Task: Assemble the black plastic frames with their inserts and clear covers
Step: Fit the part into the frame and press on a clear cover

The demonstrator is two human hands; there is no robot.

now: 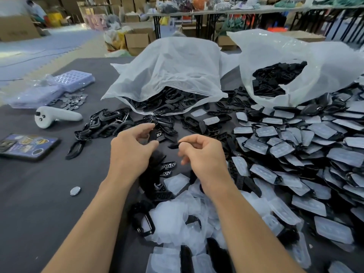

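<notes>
At 6 o'clock, nearest the body: a heap of clear covers on the dark desk, with one black frame lying at its left edge. More black bits are mixed into the heap.

Centre, above the heap: both hands raised off the desk, close together but not touching. Left hand has curled fingers, and its thumb and fingertips are clamped on a black piece. Right hand has thumb and forefinger pinched on a thin black piece that points toward the left hand. Which part each piece is cannot be told.

At 8 o'clock, a lone oval disc. At 9 o'clock, a tablet lying flat, and beyond it a white controller.

From 3 to 5 o'clock, a wide pile of assembled units, black with clear fronts, overlapping.

At 11 o'clock, just past the hands, loose frames in a tangle.

At 12 o'clock, a translucent bag on its side, with black frames spilling from its mouth. At 2 o'clock, a second bag, torn open and showing black parts inside.

At 10 o'clock, far: purple trays with grey discs scattered beside them.
</notes>
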